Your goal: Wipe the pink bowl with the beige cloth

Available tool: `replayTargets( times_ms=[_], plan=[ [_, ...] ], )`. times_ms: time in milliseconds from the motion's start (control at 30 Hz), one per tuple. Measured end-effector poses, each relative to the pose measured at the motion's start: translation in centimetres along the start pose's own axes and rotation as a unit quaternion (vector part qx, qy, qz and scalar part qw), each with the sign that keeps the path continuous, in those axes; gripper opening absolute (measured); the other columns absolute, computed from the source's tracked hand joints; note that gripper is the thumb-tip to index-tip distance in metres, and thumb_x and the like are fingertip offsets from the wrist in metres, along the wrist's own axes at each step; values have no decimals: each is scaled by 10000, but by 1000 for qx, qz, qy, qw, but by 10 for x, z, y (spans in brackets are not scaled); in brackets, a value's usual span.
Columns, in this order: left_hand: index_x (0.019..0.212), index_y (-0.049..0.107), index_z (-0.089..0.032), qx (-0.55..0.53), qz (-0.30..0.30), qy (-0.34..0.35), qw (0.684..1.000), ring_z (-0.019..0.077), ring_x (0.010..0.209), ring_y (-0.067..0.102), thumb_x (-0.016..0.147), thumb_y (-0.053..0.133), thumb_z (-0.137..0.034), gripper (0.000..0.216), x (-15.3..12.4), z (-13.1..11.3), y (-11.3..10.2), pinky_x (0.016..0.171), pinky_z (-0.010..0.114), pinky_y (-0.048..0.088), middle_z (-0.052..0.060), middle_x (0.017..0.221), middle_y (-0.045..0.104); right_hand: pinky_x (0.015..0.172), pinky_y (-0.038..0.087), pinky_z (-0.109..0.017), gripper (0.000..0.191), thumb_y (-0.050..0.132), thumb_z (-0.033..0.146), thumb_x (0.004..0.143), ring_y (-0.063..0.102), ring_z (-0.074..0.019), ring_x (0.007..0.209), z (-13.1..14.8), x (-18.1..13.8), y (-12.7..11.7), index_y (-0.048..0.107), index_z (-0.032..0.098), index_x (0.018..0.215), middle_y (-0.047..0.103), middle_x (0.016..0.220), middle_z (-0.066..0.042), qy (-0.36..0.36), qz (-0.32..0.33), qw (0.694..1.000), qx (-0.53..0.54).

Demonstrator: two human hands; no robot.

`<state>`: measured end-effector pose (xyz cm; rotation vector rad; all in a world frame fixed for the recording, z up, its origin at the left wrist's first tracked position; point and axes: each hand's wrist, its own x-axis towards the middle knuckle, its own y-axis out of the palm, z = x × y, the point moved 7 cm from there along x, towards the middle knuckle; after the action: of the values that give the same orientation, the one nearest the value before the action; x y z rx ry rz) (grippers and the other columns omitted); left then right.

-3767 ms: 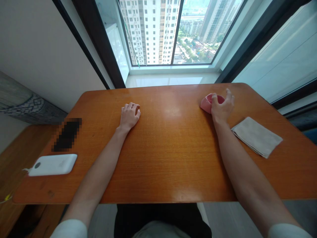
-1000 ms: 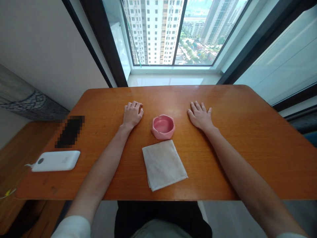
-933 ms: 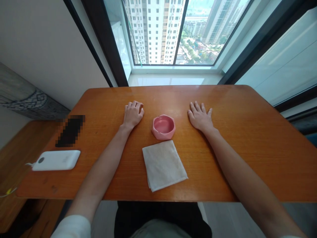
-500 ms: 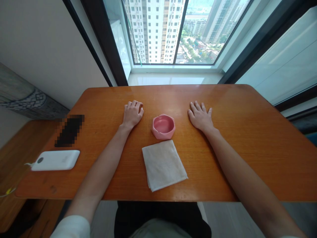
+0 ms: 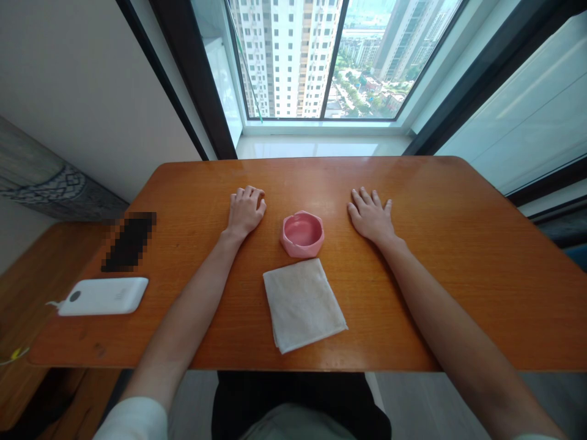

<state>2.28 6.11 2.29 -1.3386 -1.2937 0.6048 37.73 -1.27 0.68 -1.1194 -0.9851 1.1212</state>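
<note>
A pink faceted bowl (image 5: pixel 302 244) stands between my hands on the wooden table; its inside shows nothing. Just in front of it lies a folded whitish cloth (image 5: pixel 305 308), spread flat, its far edge close to the bowl's base. My left hand (image 5: pixel 246 209) rests on the tabletop to the bowl's left, its fingers loosely bent and the thumb a little apart, with nothing seen in it. To the bowl's right, my right hand (image 5: pixel 371 214) lies flat, palm down, fingers spread. Neither hand touches the bowl or the cloth.
A white rounded device (image 5: pixel 103 297) with a cable lies at the table's left, below a pixelated dark rectangle (image 5: pixel 129 242). The table (image 5: pixel 458 244) reaches to a window (image 5: pixel 321 61) at the back. A wooden bench (image 5: pixel 27 293) stands at the left.
</note>
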Motion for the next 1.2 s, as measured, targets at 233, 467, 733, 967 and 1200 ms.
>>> replayTargets(
  times_ms=[233, 467, 733, 967, 1200],
  plan=[
    [1317, 735, -223, 8, -3, 1, 1000, 384, 1308, 633, 1085, 539, -307, 315, 0, 0, 1, 1150, 544, 492, 123, 1387, 739, 1349, 136, -854, 728, 218, 538, 1139, 231, -460, 1747, -1, 1, 1, 365, 195, 1765, 295, 1884, -116, -3, -6, 1000, 10],
    [1318, 728, -234, 3, 1, -4, 1000, 380, 1322, 628, 1083, 540, -312, 311, 1, 2, 2, 1164, 541, 483, 124, 1399, 734, 1346, 152, -853, 724, 220, 536, 1140, 234, -453, 1747, -1, 0, 2, 357, 202, 1767, 299, 1883, -118, -4, -7, 1000, 0],
    [1324, 730, -216, 8, 7, -3, 1000, 382, 1323, 623, 1087, 528, -310, 326, 0, -2, -1, 1156, 542, 488, 126, 1403, 732, 1353, 265, -799, 668, 351, 420, 1102, 358, -449, 1697, 4, -8, -25, 502, 134, 1686, 412, 1823, -190, -21, -99, 993, 63],
    [1310, 723, -231, -7, 7, -5, 1000, 386, 1334, 620, 1085, 532, -310, 305, 0, -2, 0, 1172, 554, 476, 133, 1402, 726, 1349, 436, -635, 618, 443, 265, 1065, 587, -353, 1559, 133, -151, -68, 565, 306, 1669, 699, 1602, -76, -356, -144, 914, 130],
    [1318, 730, -231, 1, 0, 1, 1000, 379, 1321, 621, 1082, 535, -315, 318, 0, 0, 2, 1161, 549, 481, 126, 1400, 732, 1413, 266, -725, 1045, 621, 687, 1030, 308, -460, 1729, 182, -263, -7, 282, 29, 1767, 335, 1832, -241, -413, 30, 906, 85]
  ],
)
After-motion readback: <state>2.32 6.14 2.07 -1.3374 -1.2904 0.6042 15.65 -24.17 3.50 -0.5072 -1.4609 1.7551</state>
